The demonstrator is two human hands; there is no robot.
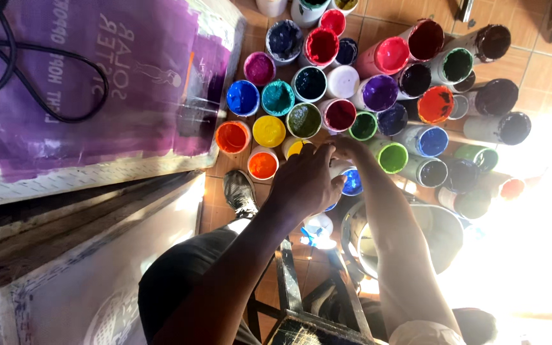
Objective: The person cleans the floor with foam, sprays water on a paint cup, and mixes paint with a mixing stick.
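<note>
Blue paint jar point(351, 181): both hands point(311, 179) reaching down, meeting on it.

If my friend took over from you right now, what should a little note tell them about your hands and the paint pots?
Left hand: reaching down over the paint pots on the floor, fingers curled at a pot near the yellow pot; whether it grips anything is hidden.
Right hand: meeting the left over the same spot, mostly hidden, by the blue pot.
Pots: many open ones stand close together on the tiled floor, beside the purple-stained printing screen.
Done: pots stand open.
Left: no pot is lifted yet.
</note>
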